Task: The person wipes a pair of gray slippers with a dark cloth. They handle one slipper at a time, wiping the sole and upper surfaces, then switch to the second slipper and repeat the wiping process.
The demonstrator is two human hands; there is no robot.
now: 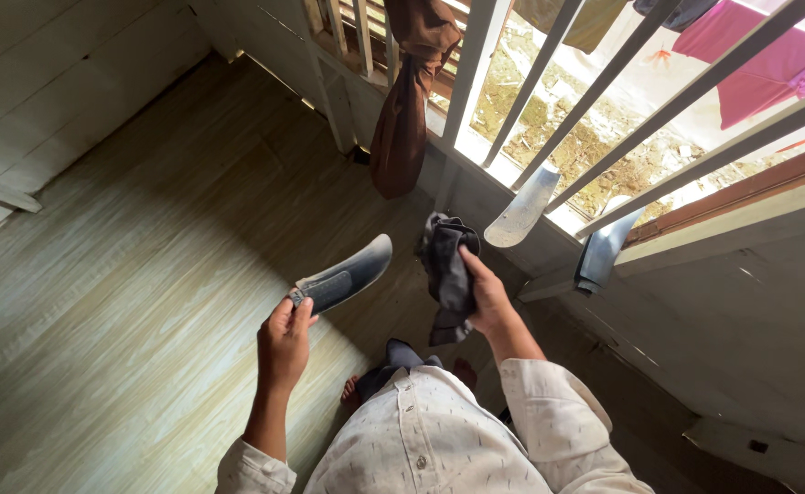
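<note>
Two insoles lean against the white railing (549, 87), a pale insole (523, 209) and a blue-grey insole (604, 252). Near them, the right hand (488, 295) grips a dark cloth (448, 274), while the left hand (284, 340) pinches a grey insole (343, 277) by its end, above the floor.

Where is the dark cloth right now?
In the head view, the dark cloth hangs bunched in the right hand, centre frame, right of the insole held by the left hand.
</note>
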